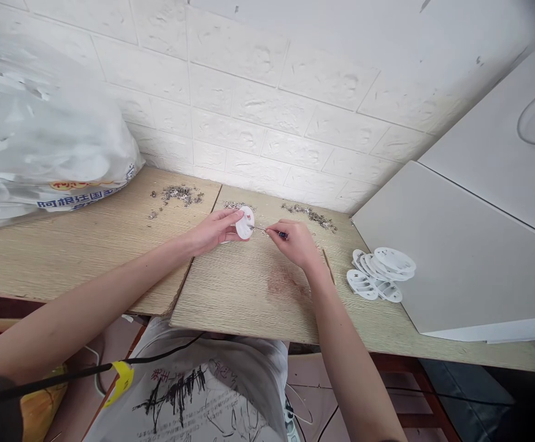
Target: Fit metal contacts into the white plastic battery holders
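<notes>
My left hand (219, 230) grips a round white plastic disc (244, 224) by its left edge, tilted up above the table. Cut-outs show in the disc's face. In my right hand (295, 241) is a thin screwdriver-like tool (282, 234) with a dark handle, its metal shaft pointing left. The tool's tip reaches the disc's right side; whether it touches cannot be made out. Behind the disc lies a small pile of tiny metal parts (237, 205), partly hidden by it.
More small metal parts lie in a left pile (182, 195) and a right pile (311, 215). Several white discs (382, 273) are stacked at right beside a large white box (470, 264). A bulging plastic bag (51, 141) stands left. A seam divides the wooden tabletop (240, 294).
</notes>
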Demonstrator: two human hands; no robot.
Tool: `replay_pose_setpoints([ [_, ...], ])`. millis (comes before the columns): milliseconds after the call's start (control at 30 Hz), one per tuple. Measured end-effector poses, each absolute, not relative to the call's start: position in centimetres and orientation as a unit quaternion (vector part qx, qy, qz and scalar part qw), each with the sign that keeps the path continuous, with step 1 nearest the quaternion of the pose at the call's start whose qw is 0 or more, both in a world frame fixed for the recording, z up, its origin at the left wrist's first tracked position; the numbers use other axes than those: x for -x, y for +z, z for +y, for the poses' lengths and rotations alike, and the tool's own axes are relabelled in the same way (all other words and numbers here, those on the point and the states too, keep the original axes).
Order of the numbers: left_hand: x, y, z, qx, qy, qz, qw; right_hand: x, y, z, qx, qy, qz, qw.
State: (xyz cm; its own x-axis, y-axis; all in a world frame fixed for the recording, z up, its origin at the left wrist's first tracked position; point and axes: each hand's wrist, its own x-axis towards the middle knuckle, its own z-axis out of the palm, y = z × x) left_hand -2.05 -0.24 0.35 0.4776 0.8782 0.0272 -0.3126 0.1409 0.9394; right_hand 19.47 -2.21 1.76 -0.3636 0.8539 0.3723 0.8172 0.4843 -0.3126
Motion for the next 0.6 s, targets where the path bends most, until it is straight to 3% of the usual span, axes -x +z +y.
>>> replay_pose_setpoints([
  [600, 2.04, 0.50, -0.28, -0.470, 0.443, 0.289, 0.706, -19.91, 2.32, -2.55, 0.536, 0.037, -0.797, 0.277],
])
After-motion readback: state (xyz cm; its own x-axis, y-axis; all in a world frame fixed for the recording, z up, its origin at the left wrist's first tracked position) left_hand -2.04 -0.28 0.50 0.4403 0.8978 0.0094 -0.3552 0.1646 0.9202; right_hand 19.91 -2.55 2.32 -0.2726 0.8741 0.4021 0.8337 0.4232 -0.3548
